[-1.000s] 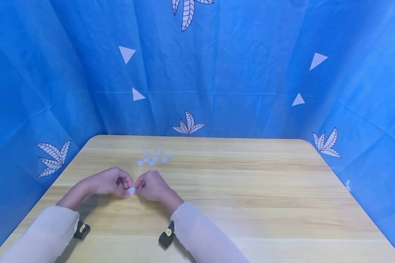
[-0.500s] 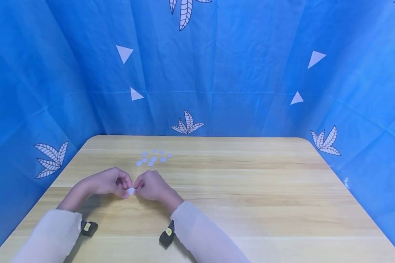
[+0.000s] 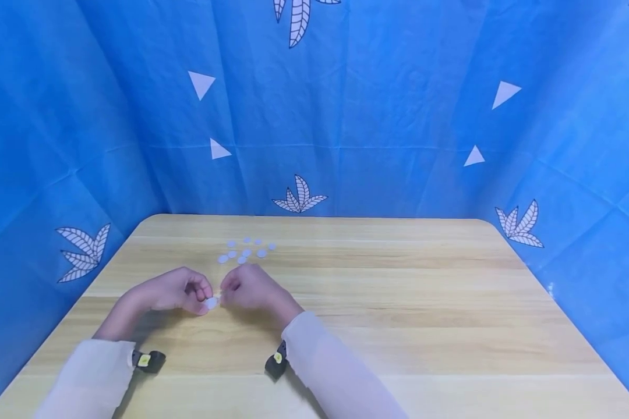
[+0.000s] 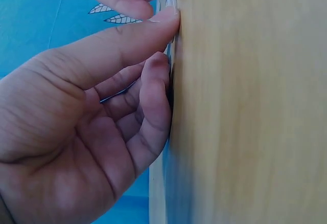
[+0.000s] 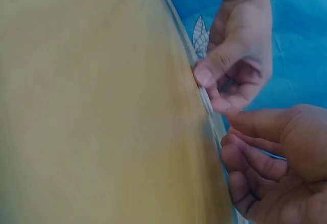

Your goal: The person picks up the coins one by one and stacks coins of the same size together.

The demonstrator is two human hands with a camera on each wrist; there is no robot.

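In the head view, my left hand (image 3: 180, 291) pinches a small white disc (image 3: 211, 303) between thumb and finger, low over the table. My right hand (image 3: 251, 288) is just right of the disc, its fingers curled and its tips a short way from the disc's edge. A faint pale speck shows by those tips; I cannot tell whether they hold it. The left wrist view has the left hand (image 4: 110, 96) with its thumb tip close to the tabletop. Seen from the right wrist, the right hand (image 5: 278, 157) has its thumb and fingertips near the left hand (image 5: 237, 55).
Beyond the hands, several white discs (image 3: 246, 253) lie loosely grouped on the wooden table (image 3: 398, 308). A blue patterned cloth (image 3: 346, 116) hangs around the table's back and sides. Dark straps (image 3: 149, 361) are worn at the wrists.
My right hand has drawn back slightly to the right, opening a small gap from the disc. The left hand keeps its pinch, while its forearm has shifted slightly to the right.
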